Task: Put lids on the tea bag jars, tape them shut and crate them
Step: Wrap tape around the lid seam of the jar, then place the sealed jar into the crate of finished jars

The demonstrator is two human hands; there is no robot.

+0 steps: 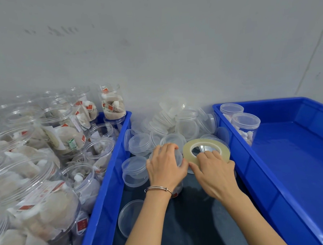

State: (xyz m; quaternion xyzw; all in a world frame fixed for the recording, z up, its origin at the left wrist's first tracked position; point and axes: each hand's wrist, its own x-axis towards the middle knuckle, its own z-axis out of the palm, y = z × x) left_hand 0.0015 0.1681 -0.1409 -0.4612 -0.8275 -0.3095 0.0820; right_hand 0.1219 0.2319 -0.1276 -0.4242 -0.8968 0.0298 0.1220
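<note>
We're mid-taping: left hand (163, 164) grip is curled over the lidded jar (177, 189) upright between the two blue crates, and right hand (213, 168) pinches the tape roll (205, 148) at the lid seam. Judgement: we should keep tape taut, turn the jar under the grip, overlap the end.

The left hand (164, 165) is gripping the lid of a jar (176, 189) under its fingers, while the right hand (213, 168) is holding the tape roll (206, 150) just beyond its fingertips.
</note>
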